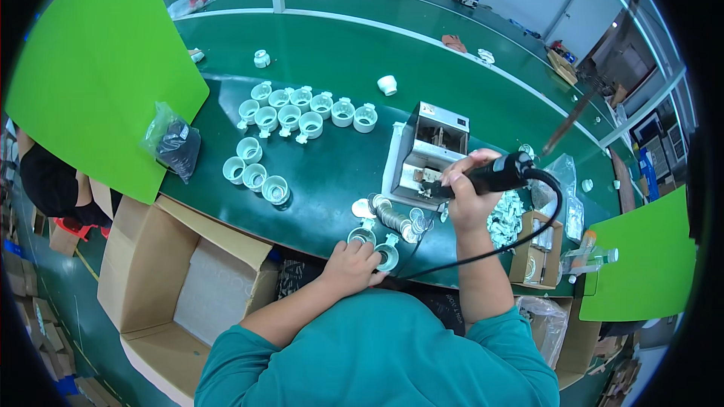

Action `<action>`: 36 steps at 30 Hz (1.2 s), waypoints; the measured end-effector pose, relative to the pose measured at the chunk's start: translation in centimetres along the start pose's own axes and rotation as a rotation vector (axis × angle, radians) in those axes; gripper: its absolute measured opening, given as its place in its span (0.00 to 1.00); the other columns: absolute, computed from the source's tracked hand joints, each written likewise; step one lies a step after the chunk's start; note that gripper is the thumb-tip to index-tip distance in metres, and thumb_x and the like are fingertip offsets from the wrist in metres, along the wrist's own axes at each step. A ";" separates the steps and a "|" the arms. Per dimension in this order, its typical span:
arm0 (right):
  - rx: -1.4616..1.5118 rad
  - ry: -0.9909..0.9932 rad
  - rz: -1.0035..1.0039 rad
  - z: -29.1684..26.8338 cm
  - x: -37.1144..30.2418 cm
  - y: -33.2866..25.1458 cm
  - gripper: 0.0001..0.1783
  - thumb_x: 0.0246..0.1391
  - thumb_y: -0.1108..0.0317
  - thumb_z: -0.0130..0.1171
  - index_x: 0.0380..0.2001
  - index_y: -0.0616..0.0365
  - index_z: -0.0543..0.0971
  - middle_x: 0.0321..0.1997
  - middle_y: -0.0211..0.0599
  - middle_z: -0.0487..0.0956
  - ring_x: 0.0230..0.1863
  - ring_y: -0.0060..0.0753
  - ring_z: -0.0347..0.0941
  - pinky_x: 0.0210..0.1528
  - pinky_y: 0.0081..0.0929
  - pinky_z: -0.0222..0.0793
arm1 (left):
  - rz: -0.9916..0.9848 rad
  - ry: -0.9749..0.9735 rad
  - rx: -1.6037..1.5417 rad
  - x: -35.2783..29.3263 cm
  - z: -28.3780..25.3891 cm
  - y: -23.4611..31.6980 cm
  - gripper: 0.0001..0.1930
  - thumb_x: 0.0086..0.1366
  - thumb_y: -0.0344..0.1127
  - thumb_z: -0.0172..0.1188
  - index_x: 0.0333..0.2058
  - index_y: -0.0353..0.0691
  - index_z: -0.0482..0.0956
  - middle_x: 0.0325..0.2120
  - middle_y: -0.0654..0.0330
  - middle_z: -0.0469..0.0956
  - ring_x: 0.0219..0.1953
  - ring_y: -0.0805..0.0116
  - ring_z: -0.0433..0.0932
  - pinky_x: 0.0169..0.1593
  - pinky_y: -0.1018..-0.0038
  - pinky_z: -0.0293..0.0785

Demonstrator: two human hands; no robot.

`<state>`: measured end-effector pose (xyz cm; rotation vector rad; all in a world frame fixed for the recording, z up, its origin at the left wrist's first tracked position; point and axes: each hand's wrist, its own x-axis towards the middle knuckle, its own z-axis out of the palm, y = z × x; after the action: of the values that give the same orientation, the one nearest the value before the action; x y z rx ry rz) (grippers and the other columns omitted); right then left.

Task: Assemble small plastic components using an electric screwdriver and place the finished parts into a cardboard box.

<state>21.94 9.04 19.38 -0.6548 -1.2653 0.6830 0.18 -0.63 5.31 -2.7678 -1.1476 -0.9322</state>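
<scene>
My right hand [469,197] is wrapped round a black corded electric screwdriver [499,174]. The screwdriver lies nearly level, its tip end over the front of a grey metal box-shaped screw feeder [440,116]. At the table's near edge my left hand [351,265] curls its fingers over a white plastic cup-shaped housing [362,234], partly hiding it. A second housing [388,255] stands beside that hand's fingers. Just beyond them lies a row of stacked round metal discs [392,217], with a white round piece [361,208] at its left.
Several white housings [289,116] stand in rows on the green table [324,173]. A bag of dark parts [178,148] is at left. Small pale pieces [507,220] and an open cardboard box [534,260] lie right. Green panels [98,68] flank the table; a large carton [154,286] stands below left.
</scene>
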 end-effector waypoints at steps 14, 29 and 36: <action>-0.027 0.012 0.197 -0.2 -2.0 1.5 0.26 0.50 0.86 0.62 0.53 0.59 0.69 0.28 0.30 0.78 0.28 0.19 0.73 0.32 0.19 0.70 | -0.017 -0.024 -0.015 -0.1 0.2 -0.1 0.19 0.50 0.52 0.71 0.25 0.50 0.71 0.27 0.64 0.69 0.33 0.63 0.72 0.34 0.65 0.62; -0.067 0.016 0.125 -0.9 -1.1 3.4 0.25 0.49 0.87 0.61 0.50 0.58 0.69 0.29 0.33 0.77 0.28 0.18 0.72 0.31 0.18 0.69 | -0.018 0.005 -0.038 0.1 0.0 -0.3 0.19 0.50 0.52 0.71 0.25 0.50 0.70 0.27 0.65 0.69 0.32 0.64 0.71 0.34 0.65 0.61; -0.052 -0.024 0.013 -0.9 -0.6 2.2 0.25 0.50 0.86 0.61 0.50 0.58 0.68 0.29 0.33 0.77 0.28 0.18 0.72 0.32 0.19 0.69 | -0.016 0.021 -0.015 0.0 0.1 -0.2 0.18 0.50 0.52 0.70 0.24 0.50 0.70 0.27 0.65 0.69 0.32 0.64 0.71 0.34 0.65 0.61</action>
<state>22.51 9.97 17.18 -0.7000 -1.3051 0.6722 0.10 -0.44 5.14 -2.7582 -1.1669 -0.9728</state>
